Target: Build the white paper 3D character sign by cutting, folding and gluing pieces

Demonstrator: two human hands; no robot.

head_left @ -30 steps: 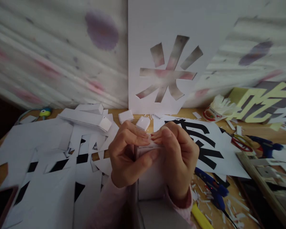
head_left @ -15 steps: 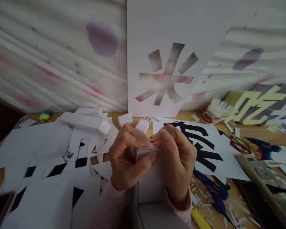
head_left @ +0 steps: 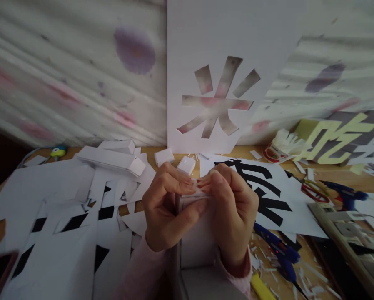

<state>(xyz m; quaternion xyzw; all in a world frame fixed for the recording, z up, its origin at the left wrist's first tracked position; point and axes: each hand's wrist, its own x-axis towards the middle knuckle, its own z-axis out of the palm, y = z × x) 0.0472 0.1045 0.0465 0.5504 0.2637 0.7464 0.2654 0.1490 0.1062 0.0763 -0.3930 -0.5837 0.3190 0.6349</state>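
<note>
Between my hands stands a long white foam-board box form (head_left: pixel 197 246), its far end pinched by both sets of fingers. My left hand (head_left: pixel 171 208) presses its fingertips on the top of that end, with the thumb across the near face. My right hand (head_left: pixel 232 212) grips the right side of the same end, thumb and index finger together. The fingertips of the two hands almost meet, and they hide most of the pinched edge. Just beyond them lie a small white block (head_left: pixel 186 165) and another white block (head_left: pixel 164 157).
White sheets with cut-outs (head_left: pixel 65 246) and white box strokes (head_left: pixel 112 160) cover the left. A sheet with black characters (head_left: pixel 287 179), a blue glue gun (head_left: pixel 277 246), scissors (head_left: pixel 313 191), a paper tub (head_left: pixel 277 152) and scraps lie right. A cut-out board (head_left: pixel 199 25) stands behind.
Both hands keep their grip on the end of the white form. The view has shifted very slightly; nothing else visibly moves.
</note>
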